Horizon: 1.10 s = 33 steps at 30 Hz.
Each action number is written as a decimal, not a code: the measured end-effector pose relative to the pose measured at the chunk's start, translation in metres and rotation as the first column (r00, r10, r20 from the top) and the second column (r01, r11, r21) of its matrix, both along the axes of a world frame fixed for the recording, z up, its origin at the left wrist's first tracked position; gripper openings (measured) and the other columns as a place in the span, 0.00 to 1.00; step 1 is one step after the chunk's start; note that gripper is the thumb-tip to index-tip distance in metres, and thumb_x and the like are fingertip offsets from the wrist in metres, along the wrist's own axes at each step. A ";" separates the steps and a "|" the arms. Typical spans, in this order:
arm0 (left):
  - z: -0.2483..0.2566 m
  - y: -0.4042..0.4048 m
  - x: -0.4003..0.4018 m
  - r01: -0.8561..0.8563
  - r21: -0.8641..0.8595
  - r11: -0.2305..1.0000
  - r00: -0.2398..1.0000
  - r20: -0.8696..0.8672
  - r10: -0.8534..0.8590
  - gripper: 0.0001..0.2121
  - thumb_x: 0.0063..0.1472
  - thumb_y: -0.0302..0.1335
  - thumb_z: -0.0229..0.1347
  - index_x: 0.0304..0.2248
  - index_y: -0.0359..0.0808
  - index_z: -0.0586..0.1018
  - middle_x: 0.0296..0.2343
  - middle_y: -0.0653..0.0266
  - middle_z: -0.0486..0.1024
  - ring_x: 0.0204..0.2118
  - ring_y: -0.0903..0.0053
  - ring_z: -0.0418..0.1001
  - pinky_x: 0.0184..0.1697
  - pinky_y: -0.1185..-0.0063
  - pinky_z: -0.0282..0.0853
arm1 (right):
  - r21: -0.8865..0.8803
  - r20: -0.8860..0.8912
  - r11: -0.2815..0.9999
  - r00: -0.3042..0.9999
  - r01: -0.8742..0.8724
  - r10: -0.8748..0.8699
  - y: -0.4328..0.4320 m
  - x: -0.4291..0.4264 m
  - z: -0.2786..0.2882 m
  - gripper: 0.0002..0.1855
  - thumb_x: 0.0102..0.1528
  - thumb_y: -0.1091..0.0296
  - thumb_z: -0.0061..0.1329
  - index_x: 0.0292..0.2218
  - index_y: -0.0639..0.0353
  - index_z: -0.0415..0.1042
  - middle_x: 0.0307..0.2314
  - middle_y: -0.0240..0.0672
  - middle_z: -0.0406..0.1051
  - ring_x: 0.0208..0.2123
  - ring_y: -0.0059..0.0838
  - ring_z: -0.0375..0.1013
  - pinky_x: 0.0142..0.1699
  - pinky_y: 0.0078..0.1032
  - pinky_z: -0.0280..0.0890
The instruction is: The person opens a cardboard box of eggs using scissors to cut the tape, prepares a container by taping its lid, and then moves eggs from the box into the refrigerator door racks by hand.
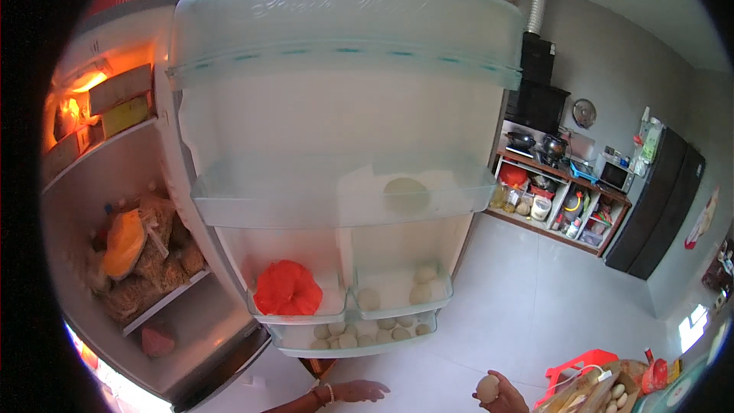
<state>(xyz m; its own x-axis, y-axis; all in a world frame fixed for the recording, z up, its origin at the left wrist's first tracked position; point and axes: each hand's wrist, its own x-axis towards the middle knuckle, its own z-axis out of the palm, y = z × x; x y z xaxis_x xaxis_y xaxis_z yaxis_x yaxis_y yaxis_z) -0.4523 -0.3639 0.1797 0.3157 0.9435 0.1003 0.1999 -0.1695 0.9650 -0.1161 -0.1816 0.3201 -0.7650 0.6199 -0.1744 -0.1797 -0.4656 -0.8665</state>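
Note:
My right hand [507, 396] holds a pale egg [488, 389] near the bottom edge, left of an open box of eggs [620, 396]. My left hand [361, 391], with bracelets at the wrist, is empty with its fingers stretched out, below the open refrigerator door [344, 126]. Several eggs [347, 340] lie in the lowest door bin, and a few more [420, 293] sit in the small right bin above it. A red plastic bag [288, 289] fills the small left bin. A round pale thing [406, 195] shows through the middle door shelf.
The refrigerator interior at left holds bagged food [155, 252], an orange cut piece [124, 244] and boxes [121, 89] on a higher shelf. A red plastic stool [582, 364] stands at lower right. Beyond the door are a kitchen counter [616, 198] and a dark refrigerator [656, 206].

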 end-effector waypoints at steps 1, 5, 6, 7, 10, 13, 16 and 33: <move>-0.008 0.002 -0.009 0.010 -0.004 1.000 1.000 -0.008 -0.010 0.13 0.61 0.26 0.44 0.45 0.34 0.68 0.45 0.61 0.65 0.42 0.74 0.65 0.46 0.81 0.64 | -0.070 -0.010 0.998 1.000 0.008 -0.009 0.001 0.004 -0.001 0.33 0.52 0.54 0.46 0.55 0.54 0.51 0.40 0.38 0.64 0.38 0.40 0.68 0.36 0.29 0.68; -0.046 0.018 -0.017 0.021 -0.159 0.987 0.994 0.106 -0.004 0.14 0.60 0.21 0.41 0.46 0.31 0.66 0.41 0.64 0.68 0.38 0.77 0.66 0.42 0.83 0.64 | -0.126 -0.017 0.989 0.997 0.078 -0.081 0.021 0.020 -0.012 0.35 0.47 0.67 0.50 0.54 0.54 0.49 0.37 0.44 0.65 0.38 0.44 0.69 0.34 0.32 0.69; -0.012 0.019 -0.005 0.021 -0.305 0.952 0.978 0.205 0.044 0.14 0.61 0.22 0.40 0.47 0.32 0.65 0.40 0.64 0.68 0.38 0.79 0.67 0.41 0.83 0.65 | -0.081 -0.009 0.989 0.992 0.124 -0.125 0.022 0.027 -0.005 0.38 0.47 0.63 0.52 0.55 0.54 0.48 0.38 0.44 0.66 0.37 0.41 0.70 0.34 0.29 0.69; 0.030 0.020 0.007 0.020 -0.461 0.887 0.956 0.268 0.118 0.15 0.61 0.24 0.40 0.48 0.33 0.65 0.39 0.65 0.69 0.37 0.80 0.67 0.40 0.84 0.65 | -0.026 0.010 0.985 0.985 0.173 -0.173 0.021 0.034 0.002 0.39 0.47 0.60 0.53 0.55 0.53 0.47 0.38 0.42 0.67 0.36 0.37 0.70 0.33 0.27 0.68; 0.038 0.021 0.010 -0.036 -0.599 0.800 0.947 0.236 0.219 0.17 0.61 0.31 0.42 0.49 0.36 0.65 0.38 0.65 0.70 0.37 0.81 0.69 0.39 0.85 0.65 | 0.061 0.028 0.954 0.955 0.293 -0.295 0.022 0.039 0.033 0.34 0.50 0.59 0.50 0.54 0.52 0.49 0.37 0.37 0.67 0.35 0.28 0.70 0.33 0.21 0.66; 0.023 0.035 0.025 -0.127 -0.744 0.656 0.954 0.091 0.287 0.17 0.61 0.34 0.43 0.48 0.37 0.66 0.37 0.64 0.71 0.37 0.78 0.70 0.37 0.84 0.66 | 0.060 0.160 0.871 0.856 0.488 -0.491 0.026 0.052 0.020 0.22 0.50 0.65 0.49 0.46 0.54 0.60 0.29 0.32 0.64 0.31 0.21 0.67 0.31 0.20 0.67; 0.018 0.048 0.056 -0.020 -0.789 0.614 0.973 0.124 0.192 0.20 0.59 0.39 0.47 0.46 0.34 0.68 0.37 0.61 0.71 0.37 0.75 0.71 0.37 0.81 0.66 | 0.155 0.232 0.747 0.711 0.647 -0.664 0.005 0.112 0.022 0.25 0.46 0.64 0.54 0.45 0.56 0.61 0.31 0.33 0.65 0.31 0.22 0.68 0.28 0.18 0.67; 0.004 0.080 0.074 -0.043 -0.810 0.585 0.992 0.037 0.124 0.22 0.59 0.42 0.46 0.46 0.34 0.68 0.37 0.59 0.72 0.38 0.73 0.71 0.40 0.78 0.66 | 0.901 0.385 0.422 -0.264 -0.102 -0.884 0.077 0.293 0.017 0.19 0.34 0.61 0.56 0.32 0.56 0.73 0.32 0.42 0.70 0.35 0.42 0.69 0.41 0.33 0.63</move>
